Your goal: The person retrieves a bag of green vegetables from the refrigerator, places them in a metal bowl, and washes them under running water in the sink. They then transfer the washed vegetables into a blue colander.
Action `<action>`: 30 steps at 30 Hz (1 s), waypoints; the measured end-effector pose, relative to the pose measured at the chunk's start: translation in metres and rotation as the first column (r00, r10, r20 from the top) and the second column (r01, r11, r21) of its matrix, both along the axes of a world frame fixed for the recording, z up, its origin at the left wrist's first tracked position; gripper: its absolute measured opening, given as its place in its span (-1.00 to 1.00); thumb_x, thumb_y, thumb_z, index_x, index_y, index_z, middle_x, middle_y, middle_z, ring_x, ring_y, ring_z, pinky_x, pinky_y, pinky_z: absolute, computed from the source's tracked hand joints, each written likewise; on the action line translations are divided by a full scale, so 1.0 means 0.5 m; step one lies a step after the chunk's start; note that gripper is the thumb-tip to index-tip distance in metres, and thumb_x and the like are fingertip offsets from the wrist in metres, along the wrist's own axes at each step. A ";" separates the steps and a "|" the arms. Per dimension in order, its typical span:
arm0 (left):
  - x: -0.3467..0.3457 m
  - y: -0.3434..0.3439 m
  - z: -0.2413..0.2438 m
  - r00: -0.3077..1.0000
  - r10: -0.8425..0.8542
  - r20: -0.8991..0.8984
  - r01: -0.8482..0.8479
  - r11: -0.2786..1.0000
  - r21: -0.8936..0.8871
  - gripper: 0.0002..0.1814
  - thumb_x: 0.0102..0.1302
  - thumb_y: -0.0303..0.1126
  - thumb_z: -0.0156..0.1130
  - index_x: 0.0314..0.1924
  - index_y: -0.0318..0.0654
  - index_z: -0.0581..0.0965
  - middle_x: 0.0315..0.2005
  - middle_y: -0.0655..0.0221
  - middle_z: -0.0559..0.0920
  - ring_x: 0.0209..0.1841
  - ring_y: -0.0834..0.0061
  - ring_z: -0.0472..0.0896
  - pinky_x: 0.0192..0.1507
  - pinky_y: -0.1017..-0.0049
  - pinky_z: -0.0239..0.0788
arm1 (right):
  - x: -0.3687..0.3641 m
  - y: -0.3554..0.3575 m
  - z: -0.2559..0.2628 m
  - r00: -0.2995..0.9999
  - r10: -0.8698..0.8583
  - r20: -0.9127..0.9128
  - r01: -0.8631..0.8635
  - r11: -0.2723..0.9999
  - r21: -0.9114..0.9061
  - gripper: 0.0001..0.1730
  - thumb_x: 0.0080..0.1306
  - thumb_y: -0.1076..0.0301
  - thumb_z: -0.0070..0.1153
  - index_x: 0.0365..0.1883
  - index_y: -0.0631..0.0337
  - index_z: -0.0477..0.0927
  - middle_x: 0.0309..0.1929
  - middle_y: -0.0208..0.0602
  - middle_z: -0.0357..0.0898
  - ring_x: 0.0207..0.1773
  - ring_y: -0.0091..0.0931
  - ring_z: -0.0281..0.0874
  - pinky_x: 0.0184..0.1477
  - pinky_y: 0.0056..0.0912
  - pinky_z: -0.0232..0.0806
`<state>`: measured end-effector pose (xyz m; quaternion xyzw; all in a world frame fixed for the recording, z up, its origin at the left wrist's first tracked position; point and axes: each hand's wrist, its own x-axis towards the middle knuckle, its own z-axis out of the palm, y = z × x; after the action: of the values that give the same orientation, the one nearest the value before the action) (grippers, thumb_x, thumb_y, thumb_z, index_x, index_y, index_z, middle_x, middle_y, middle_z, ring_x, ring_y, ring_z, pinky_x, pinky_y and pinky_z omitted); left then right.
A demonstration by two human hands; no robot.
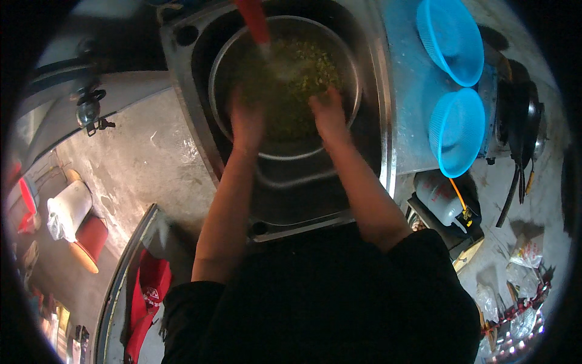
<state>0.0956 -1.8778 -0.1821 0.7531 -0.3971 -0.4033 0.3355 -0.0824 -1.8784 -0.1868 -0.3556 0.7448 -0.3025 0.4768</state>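
A round metal basin (354, 98) sits in the stainless steel sink (300, 200) before me. Murky water and chopped greens (313, 63) fill it, the greens thickest at the far right. From above, a red spout or hose (253, 20) reaches over the basin, with a stream of water below its tip. My left hand (246, 120) is at the basin's left side, blurred, its fingers hidden in the water. On the right, my right hand (328, 111) touches the greens with bent fingers; whether it grips any is unclear.
Two blue plastic baskets (450, 41) (457, 132) stand along the metal counter (409, 118) to the right. Below the counter is a gas cylinder (439, 200). Dark pans (523, 118) hang farther right. A red bag (150, 286) lies at lower left, near buckets (72, 207).
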 end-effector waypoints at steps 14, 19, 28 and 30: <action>-0.047 -0.083 -0.017 0.989 0.036 -0.140 -0.029 0.998 0.055 -0.61 0.35 -0.19 0.18 -0.05 -0.42 0.52 -0.21 0.12 0.64 -0.20 0.30 0.55 -0.11 0.33 0.36 | 0.110 -0.079 0.057 0.900 -0.134 0.415 0.048 0.976 0.211 -0.33 0.23 0.09 0.19 0.22 0.28 0.35 0.13 -0.07 0.47 0.16 -0.24 0.41 0.11 -0.15 0.28; -0.016 -0.112 0.033 0.997 0.072 -0.011 -0.071 0.995 0.070 -0.56 0.32 -0.20 0.22 0.03 -0.43 0.50 -0.16 0.11 0.65 -0.13 0.29 0.59 -0.02 0.37 0.35 | 0.061 -0.142 0.057 0.964 0.264 -0.017 -0.265 0.961 -0.076 -0.52 0.22 0.39 0.14 0.15 0.22 0.45 0.10 -0.06 0.51 0.15 -0.29 0.47 0.14 -0.30 0.32; -0.023 -0.078 -0.071 0.992 0.053 0.118 -0.038 0.991 -0.132 -0.57 0.25 -0.36 0.15 0.10 -0.38 0.46 0.05 -0.08 0.52 0.09 0.01 0.50 0.13 0.25 0.34 | 0.037 -0.105 -0.051 0.960 0.100 -0.263 -0.145 0.977 -0.159 -0.47 0.23 0.23 0.19 0.15 0.22 0.47 0.10 0.01 0.49 0.16 -0.08 0.44 0.23 -0.13 0.25; -0.044 -0.075 -0.088 0.992 -0.019 0.121 0.022 1.000 -0.022 -0.63 0.25 -0.36 0.13 0.03 -0.37 0.50 -0.05 -0.04 0.57 0.03 0.01 0.54 0.11 0.22 0.36 | 0.074 -0.080 -0.057 0.997 0.039 -0.065 -0.048 0.990 -0.134 -0.47 0.26 0.15 0.14 0.13 0.25 0.47 0.07 0.05 0.51 0.13 -0.05 0.45 0.20 -0.14 0.25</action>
<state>0.0738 -1.9152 -0.2259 0.7681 -0.4289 -0.3558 0.3155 -0.0455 -1.9186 -0.2153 -0.4125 0.7290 -0.3308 0.4348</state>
